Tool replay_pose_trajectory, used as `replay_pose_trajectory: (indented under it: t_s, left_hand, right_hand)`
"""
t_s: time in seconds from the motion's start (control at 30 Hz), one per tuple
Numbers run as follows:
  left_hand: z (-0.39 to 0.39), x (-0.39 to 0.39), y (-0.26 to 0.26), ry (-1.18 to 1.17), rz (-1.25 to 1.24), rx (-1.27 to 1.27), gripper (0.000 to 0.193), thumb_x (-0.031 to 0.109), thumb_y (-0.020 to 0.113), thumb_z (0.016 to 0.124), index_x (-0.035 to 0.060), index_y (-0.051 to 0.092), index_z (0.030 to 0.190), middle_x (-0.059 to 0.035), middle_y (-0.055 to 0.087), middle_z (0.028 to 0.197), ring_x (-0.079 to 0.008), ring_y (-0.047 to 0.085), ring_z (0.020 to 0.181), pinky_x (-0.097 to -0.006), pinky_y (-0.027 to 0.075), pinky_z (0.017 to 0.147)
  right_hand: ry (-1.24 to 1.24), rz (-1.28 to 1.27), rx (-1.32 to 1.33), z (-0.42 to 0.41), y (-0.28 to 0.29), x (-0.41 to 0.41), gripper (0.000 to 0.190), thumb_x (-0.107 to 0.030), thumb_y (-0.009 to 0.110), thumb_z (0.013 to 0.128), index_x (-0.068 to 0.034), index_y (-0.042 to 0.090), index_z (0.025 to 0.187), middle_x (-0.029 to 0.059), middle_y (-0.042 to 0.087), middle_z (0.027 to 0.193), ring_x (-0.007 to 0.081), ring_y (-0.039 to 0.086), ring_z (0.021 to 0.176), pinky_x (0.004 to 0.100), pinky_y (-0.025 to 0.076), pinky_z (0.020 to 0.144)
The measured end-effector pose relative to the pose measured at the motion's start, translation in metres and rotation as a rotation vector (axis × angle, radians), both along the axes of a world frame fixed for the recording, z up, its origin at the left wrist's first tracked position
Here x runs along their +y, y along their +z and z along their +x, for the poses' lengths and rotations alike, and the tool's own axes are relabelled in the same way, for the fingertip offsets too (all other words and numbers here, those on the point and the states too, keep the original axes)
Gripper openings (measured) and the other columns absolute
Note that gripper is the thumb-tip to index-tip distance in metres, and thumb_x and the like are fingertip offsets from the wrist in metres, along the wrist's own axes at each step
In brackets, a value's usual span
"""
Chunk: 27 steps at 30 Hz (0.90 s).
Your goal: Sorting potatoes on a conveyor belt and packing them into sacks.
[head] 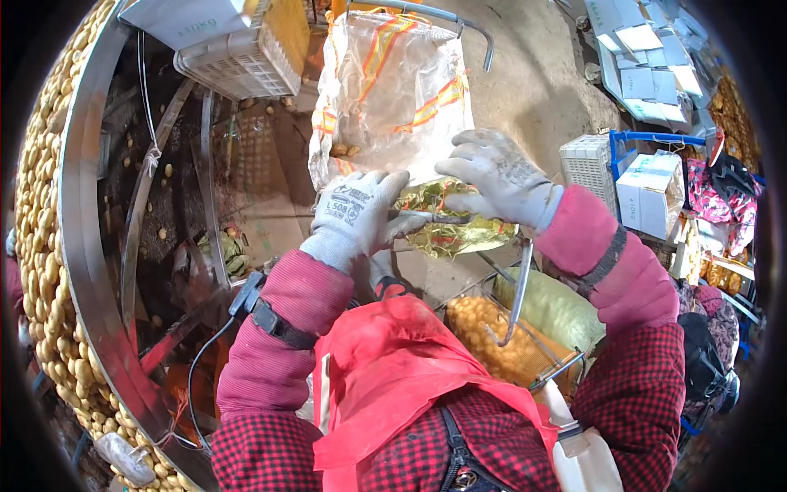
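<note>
A white woven plastic sack (406,92) with orange and yellow stripes hangs with its mouth wide from a bent metal frame (424,8). A few potatoes (344,150) lie inside it. My left hand (353,212), in a grey-white work glove, grips the near rim of this sack at the metal bar (439,218). My right hand (501,175), gloved alike, is at the near right corner of the rim, fingers bent and thumb apart; whether it pinches the plastic is unclear. Below both hands shows a crumpled yellow-green sack (467,237).
Potatoes (46,246) fill a long metal-edged table (86,154) on my left. A white plastic crate (240,64) stands beyond. A filled orange mesh bag (492,329) and a pale green sack (553,307) lie near my right side. Cartons (650,190) stand farther right; a metal hook (516,301) hangs nearby.
</note>
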<state>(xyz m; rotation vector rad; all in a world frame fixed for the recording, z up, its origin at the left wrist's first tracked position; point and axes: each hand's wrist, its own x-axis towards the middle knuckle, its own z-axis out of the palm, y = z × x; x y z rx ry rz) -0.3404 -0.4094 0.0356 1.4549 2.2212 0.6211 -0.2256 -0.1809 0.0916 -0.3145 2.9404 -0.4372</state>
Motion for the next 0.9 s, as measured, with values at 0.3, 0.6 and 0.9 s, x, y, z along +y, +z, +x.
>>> replay_pose_trajectory:
  t_s: [0.3, 0.6, 0.9]
  left_hand:
    - [-0.015, 0.007, -0.009, -0.090, -0.041, -0.009, 0.049, 0.045, 0.076, 0.081, 0.0128, 0.066, 0.117, -0.0120, 0.071, 0.107, -0.0339, 0.069, 0.096, -0.0446, 0.054, 0.081]
    - [-0.016, 0.013, -0.005, -0.113, -0.120, 0.026, 0.041, 0.048, 0.073, 0.084, 0.0135, 0.069, 0.106, -0.0120, 0.071, 0.101, -0.0320, 0.069, 0.096, -0.0448, 0.053, 0.082]
    - [-0.010, 0.012, -0.003, -0.037, -0.024, 0.064, 0.051, 0.063, 0.066, 0.085, 0.0118, 0.071, 0.079, -0.0116, 0.069, 0.077, -0.0336, 0.069, 0.076, -0.0452, 0.053, 0.069]
  right_hand:
    - [-0.068, 0.003, 0.157, 0.018, -0.031, -0.012, 0.026, -0.026, 0.078, 0.076, -0.010, 0.066, 0.092, 0.0096, 0.063, 0.090, 0.0317, 0.062, 0.099, 0.0456, 0.049, 0.083]
    - [-0.087, -0.020, 0.245, 0.035, -0.036, -0.018, 0.030, -0.019, 0.076, 0.081, -0.009, 0.067, 0.108, 0.0097, 0.066, 0.102, 0.0314, 0.063, 0.111, 0.0466, 0.049, 0.091]
    - [-0.209, -0.078, 0.200, 0.039, -0.054, -0.028, 0.042, -0.037, 0.076, 0.081, -0.006, 0.067, 0.108, 0.0129, 0.068, 0.115, 0.0357, 0.058, 0.124, 0.0496, 0.047, 0.100]
